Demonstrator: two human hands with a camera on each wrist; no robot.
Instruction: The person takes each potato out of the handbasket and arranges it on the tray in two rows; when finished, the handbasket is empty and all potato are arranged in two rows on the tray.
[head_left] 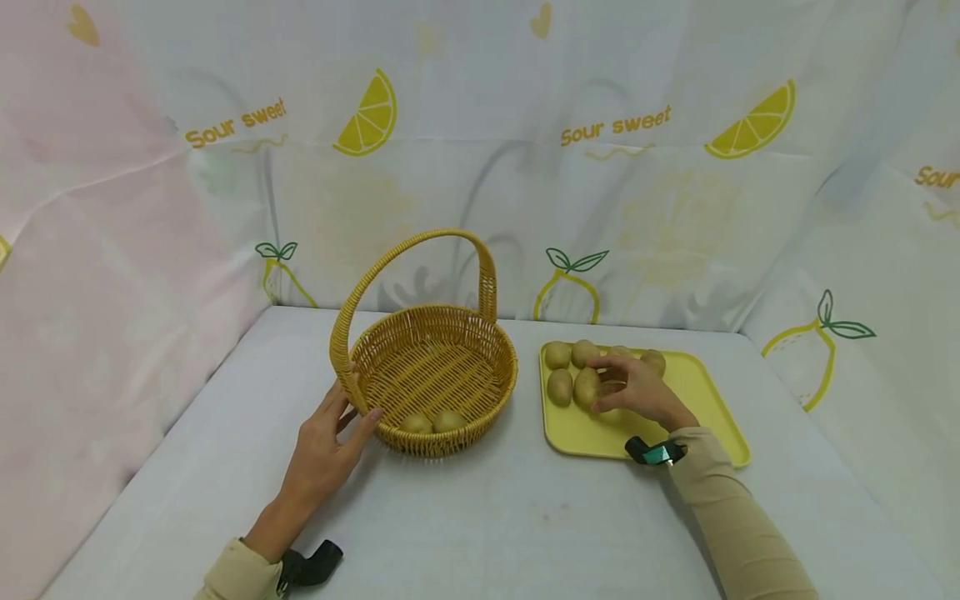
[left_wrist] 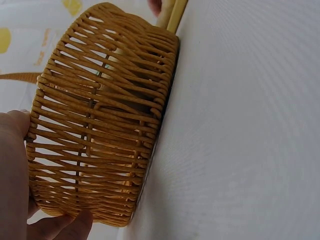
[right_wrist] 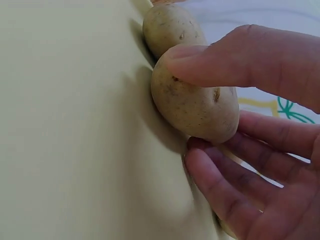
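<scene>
My left hand holds the left side of a yellow-brown wicker basket, thumb at the rim beside the tall arched handle. In the left wrist view its fingers lie along the woven wall. Two potatoes rest inside, against the basket's near wall. On the right, my right hand pinches a potato at the yellow tray, thumb on one side and fingers on the other. A second potato sits right beside the pinched one. Several more potatoes lie around it on the tray, partly hidden by my hand.
A white cloth covers the table, with a strip of it between basket and tray. Behind stands a curtain printed with lemons. A dark wrist camera sits close over the tray's near edge.
</scene>
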